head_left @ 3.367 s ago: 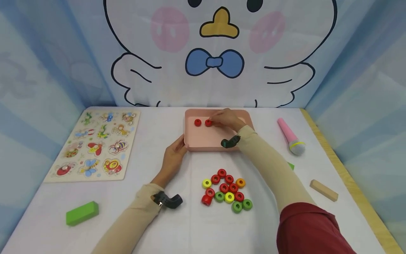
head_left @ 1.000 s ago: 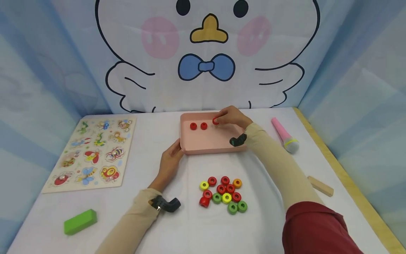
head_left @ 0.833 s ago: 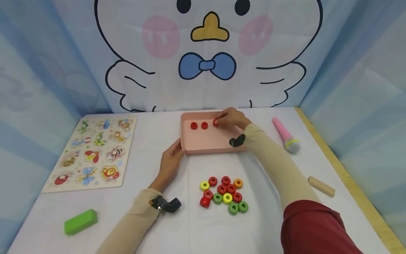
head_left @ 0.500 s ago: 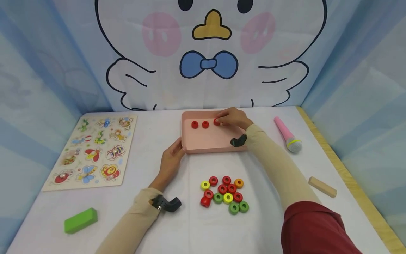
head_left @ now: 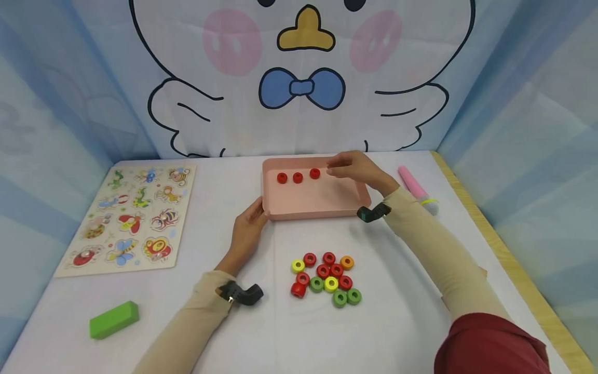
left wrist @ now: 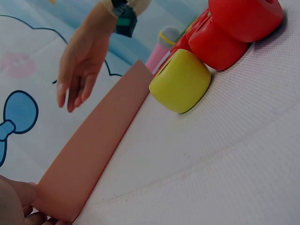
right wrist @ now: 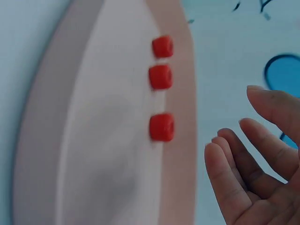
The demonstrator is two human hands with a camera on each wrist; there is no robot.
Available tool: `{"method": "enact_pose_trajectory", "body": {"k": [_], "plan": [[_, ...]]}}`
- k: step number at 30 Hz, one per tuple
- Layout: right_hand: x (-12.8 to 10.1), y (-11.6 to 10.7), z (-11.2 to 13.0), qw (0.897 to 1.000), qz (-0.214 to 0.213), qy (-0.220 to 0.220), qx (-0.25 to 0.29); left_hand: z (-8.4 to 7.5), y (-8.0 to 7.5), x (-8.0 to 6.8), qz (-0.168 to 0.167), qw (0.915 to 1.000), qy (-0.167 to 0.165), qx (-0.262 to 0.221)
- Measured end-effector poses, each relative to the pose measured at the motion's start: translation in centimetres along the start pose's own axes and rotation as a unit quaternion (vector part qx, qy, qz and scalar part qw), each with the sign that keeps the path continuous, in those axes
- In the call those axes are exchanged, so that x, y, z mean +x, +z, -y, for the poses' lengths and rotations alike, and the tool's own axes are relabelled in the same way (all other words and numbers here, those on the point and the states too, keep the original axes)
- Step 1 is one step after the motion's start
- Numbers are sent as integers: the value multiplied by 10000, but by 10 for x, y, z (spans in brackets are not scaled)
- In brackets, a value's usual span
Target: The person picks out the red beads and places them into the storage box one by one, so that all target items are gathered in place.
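Observation:
A pink tray (head_left: 322,200) lies at the back middle of the white table. Three red rings (head_left: 297,177) stand in a row along its far wall, also seen in the right wrist view as red rings (right wrist: 161,77) on the tray (right wrist: 108,140). My right hand (head_left: 348,167) hovers open just right of the third ring (head_left: 315,173), holding nothing; its fingers (right wrist: 234,183) are straight. My left hand (head_left: 249,223) rests against the tray's front left corner (left wrist: 93,150). A pile of red, green, yellow and orange rings (head_left: 324,278) lies in front of the tray.
An insect puzzle board (head_left: 131,218) lies at the left and a green block (head_left: 114,319) near the front left. A pink toy microphone (head_left: 413,184) lies right of the tray, partly behind my right arm. The table's wooden edge (head_left: 514,270) runs along the right.
My right hand has let go of the third red ring, which now stands in the tray's row, and has drawn back to the right. The left hand stays at the tray's corner.

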State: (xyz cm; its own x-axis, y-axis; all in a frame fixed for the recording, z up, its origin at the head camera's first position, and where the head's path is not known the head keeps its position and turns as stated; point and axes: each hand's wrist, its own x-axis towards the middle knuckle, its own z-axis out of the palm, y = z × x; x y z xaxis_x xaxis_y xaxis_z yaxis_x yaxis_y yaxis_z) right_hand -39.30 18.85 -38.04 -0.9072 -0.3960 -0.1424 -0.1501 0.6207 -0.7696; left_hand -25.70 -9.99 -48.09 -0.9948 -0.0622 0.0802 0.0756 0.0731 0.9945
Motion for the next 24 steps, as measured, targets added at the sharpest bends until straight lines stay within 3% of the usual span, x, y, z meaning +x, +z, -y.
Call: {"method": "enact_pose_trajectory", "body": {"k": [4,9,14,17,24], "plan": [[-33,7,8,9987,260,-426,-141,0,0,1,6,9999,-103,11],[-73,27,7,9866,1220,-1084,-25,-1,0,0,-15,9999,-152,36],[-100,53,-10,9722,2116,-994,161,-2,0,1,7,9999,-112,76],[-109,65,-21,9693,2307,-815,256,-3,0,0,33,9999,-79,80],[-119,78,-26,9700,2272,-811,283,-2,1,0,29,9999,-116,-5]]}}
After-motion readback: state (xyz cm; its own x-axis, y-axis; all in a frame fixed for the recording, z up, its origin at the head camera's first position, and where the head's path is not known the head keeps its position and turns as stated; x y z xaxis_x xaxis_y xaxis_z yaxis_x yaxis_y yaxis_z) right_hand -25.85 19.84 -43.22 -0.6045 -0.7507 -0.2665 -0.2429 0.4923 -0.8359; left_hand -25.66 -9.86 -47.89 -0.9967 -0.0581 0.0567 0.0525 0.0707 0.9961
